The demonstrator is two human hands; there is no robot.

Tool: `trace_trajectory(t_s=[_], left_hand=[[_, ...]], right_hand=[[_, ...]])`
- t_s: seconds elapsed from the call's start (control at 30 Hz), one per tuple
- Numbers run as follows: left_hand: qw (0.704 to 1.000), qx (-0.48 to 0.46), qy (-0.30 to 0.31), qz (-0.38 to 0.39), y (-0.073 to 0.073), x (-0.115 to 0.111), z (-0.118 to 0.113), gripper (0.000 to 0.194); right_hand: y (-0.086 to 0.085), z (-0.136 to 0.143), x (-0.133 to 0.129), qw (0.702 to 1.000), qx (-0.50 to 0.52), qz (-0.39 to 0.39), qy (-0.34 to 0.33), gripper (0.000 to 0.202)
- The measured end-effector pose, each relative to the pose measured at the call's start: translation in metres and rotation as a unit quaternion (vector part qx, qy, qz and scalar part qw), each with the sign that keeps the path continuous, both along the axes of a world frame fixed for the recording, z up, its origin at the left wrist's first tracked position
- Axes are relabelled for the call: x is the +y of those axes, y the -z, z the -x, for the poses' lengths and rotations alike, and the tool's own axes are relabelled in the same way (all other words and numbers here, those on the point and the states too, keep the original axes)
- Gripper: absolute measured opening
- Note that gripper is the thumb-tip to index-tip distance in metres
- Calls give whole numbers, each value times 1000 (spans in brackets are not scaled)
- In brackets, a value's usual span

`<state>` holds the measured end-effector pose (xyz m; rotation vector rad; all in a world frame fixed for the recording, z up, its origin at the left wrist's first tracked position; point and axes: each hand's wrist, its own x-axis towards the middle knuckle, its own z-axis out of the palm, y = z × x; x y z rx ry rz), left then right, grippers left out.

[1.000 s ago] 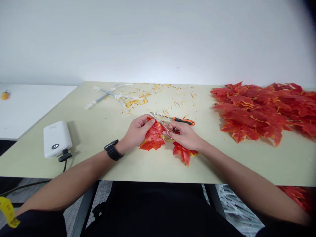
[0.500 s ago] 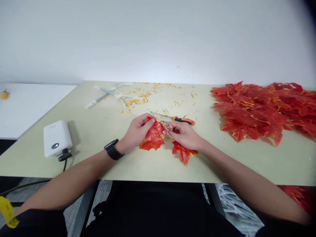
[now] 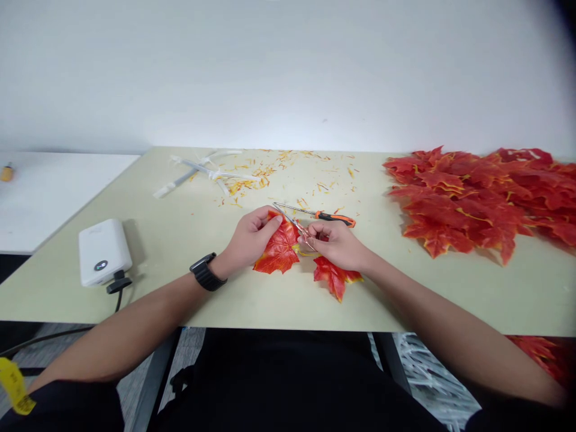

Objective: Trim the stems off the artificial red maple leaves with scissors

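Observation:
My left hand (image 3: 252,237) pinches the upper left part of a red artificial maple leaf (image 3: 279,252) between thumb and fingers. In my right hand (image 3: 337,245) is a pair of scissors (image 3: 293,223), its blades pointing up and left along the leaf's upper edge. Fingers hide most of the scissors' handles. A second red leaf (image 3: 333,277) with yellow tips shows below my right hand; whether it joins the first leaf is hidden. Just beyond the hands lies a screwdriver (image 3: 335,218) with an orange and black handle.
A large heap of red leaves (image 3: 468,198) covers the table's right side. Yellow trimmings (image 3: 252,183) are scattered at the back, beside white plastic-wrapped strips (image 3: 198,171). At left stands a white power bank (image 3: 104,252) with a plugged-in cable (image 3: 119,297). The table's front edge is close to my body.
Hardly anything differs. Both hands, the leaf and the scissors keep almost the same place, with only a very slight shift of the whole view.

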<state>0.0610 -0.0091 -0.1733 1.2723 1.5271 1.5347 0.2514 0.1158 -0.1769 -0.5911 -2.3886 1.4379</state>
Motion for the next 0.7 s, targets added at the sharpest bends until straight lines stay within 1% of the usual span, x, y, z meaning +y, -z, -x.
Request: trace_trajectory(t_s=[0.1, 0.23, 0.43, 0.7], left_hand=[[1000, -3, 3, 4, 2, 0, 0, 22], [1000, -6, 8, 8, 3, 0, 0, 20], [1000, 1, 9, 21, 1, -1, -2, 22], [1000, -5, 6, 17, 3, 0, -1, 22]], right_hand=[[-4, 0, -2, 999, -11, -30, -5, 39], [-8, -1, -3, 997, -14, -73, -6, 39], [-7, -1, -2, 997, -16, -75, -4, 37], [-4, -1, -2, 995, -17, -98, -1, 37]])
